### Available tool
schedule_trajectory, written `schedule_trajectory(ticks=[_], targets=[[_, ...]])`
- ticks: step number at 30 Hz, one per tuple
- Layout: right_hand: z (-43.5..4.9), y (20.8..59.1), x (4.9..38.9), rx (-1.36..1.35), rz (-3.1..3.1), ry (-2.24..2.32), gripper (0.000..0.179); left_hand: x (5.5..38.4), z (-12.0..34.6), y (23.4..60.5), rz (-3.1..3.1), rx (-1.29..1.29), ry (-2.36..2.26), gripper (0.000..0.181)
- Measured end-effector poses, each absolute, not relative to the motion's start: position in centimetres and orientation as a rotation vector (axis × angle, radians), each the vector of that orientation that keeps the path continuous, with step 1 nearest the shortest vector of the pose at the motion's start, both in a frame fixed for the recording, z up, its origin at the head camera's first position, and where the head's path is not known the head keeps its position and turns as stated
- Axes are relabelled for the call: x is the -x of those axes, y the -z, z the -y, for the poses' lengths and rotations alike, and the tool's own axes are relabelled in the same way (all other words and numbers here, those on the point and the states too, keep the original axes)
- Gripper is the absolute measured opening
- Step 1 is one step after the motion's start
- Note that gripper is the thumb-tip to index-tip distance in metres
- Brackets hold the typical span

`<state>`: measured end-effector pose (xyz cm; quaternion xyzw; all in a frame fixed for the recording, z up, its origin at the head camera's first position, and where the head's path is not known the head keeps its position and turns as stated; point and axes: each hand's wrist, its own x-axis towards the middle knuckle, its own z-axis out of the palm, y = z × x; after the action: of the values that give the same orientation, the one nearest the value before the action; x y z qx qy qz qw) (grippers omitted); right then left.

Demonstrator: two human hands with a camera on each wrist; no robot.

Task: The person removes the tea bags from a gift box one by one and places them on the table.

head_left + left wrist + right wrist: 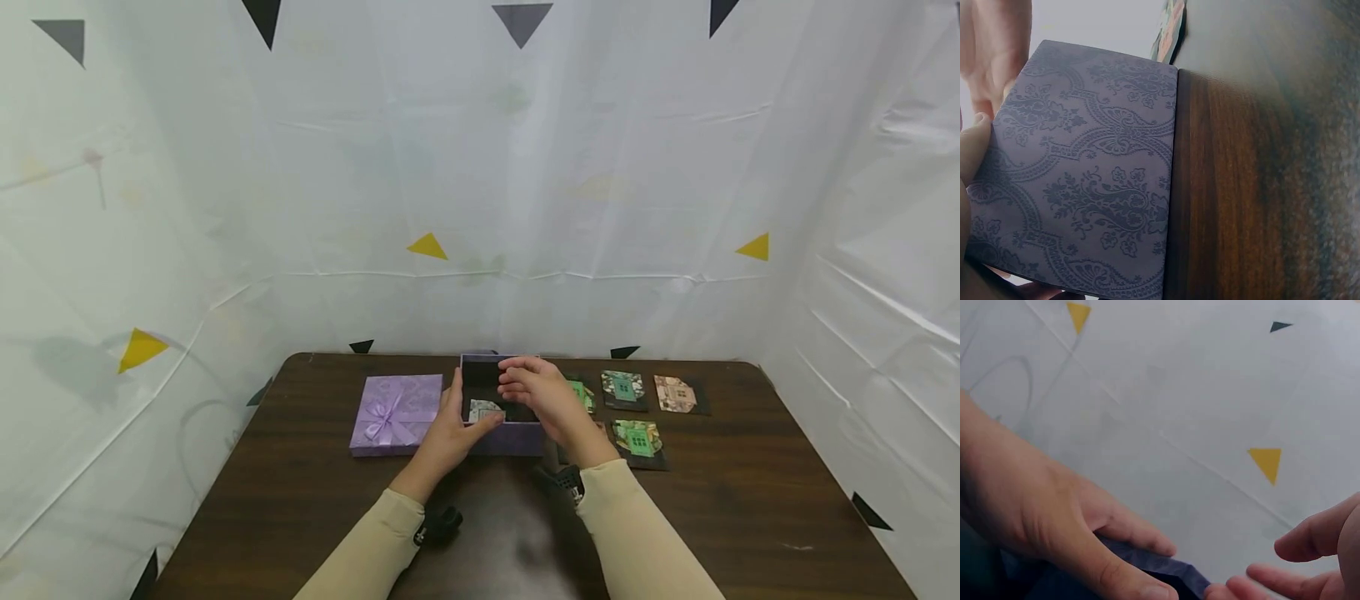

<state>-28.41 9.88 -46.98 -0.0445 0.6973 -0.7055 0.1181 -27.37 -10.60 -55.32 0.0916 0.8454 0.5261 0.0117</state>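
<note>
A purple patterned box (pixel 506 440), without its lid, stands at the middle of the table with its dark inside showing. My left hand (pixel 448 429) grips its left side, the thumb lying at the front rim. Inside, near the front left corner, lies a small card with a pale grey picture (pixel 483 409). Over the box's right side hovers my right hand (pixel 553 406), its fingers loosely bent and nothing visible in them. In the right wrist view the thumb and fingers of the right hand (pixel 1316 556) are apart, close to the box rim (pixel 1194 578).
To the left lies the purple lid (pixel 423 397) with a ribbon bow (pixel 386 422). Several dark square cards with pictures lie at the right, among them a teal one (pixel 623 389), a pinkish one (pixel 677 394) and a green one (pixel 638 440). A white curtain (pixel 525 200) hangs behind the table.
</note>
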Motion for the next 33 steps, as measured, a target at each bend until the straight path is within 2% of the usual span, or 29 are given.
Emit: schedule_trajectory(ticks=[9,13,16,21,33], targets=[[-8.8,47.3,31.1,-0.066,-1.85,1.785,0.068,27.4,10.7,55.2,-2.605,-0.297,-1.653,0.125],[-8.8,47.2,32.4,-0.156,-1.79,1.728,0.078,27.6,10.7,55.0,-2.598,-0.28,-1.654,0.126],[-8.7,47.3,33.2,-0.17,-1.768,1.714,0.073,27.7,10.7,54.9,-2.604,-0.284,-1.653,0.125],[-8.4,47.6,33.8,-0.154,-1.764,1.717,0.056,27.7,10.6,54.9,-2.613,-0.295,-1.659,0.123],[-7.9,48.3,33.7,-0.102,-1.804,1.543,0.064,27.4,10.7,55.3,-2.613,-0.29,-1.665,0.124]])
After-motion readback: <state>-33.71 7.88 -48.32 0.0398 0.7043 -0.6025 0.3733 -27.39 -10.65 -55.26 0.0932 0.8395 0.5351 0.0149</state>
